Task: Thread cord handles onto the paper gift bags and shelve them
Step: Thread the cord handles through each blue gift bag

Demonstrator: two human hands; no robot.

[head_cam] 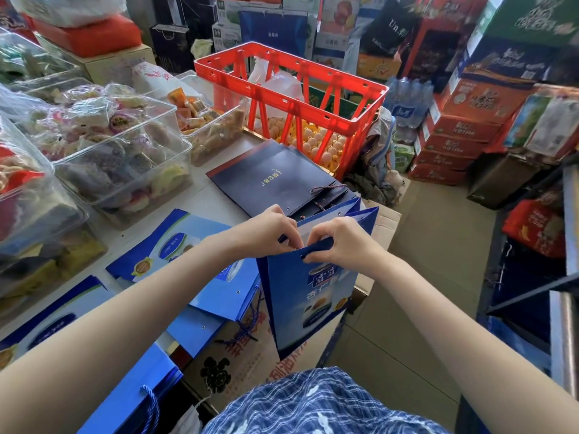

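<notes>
I hold an opened blue paper gift bag (308,305) upright in front of me at the table's edge. My left hand (269,230) pinches its near top rim, fingers curled over the edge. My right hand (340,241) pinches the same rim a little to the right, beside a punched hole. No cord is plainly visible between my fingers. Flat blue bags (188,245) lie on the table to the left, and one with a blue cord handle (150,405) lies at the bottom left. A stack of dark navy bags (272,183) with cords lies just beyond my hands.
Loose blue cords (250,324) hang over a cardboard box below the table edge. Clear plastic bins of wrapped snacks (122,151) fill the left side. A red crate (291,98) over egg trays stands behind. Stacked cartons (454,142) and a metal shelf (564,277) line the right.
</notes>
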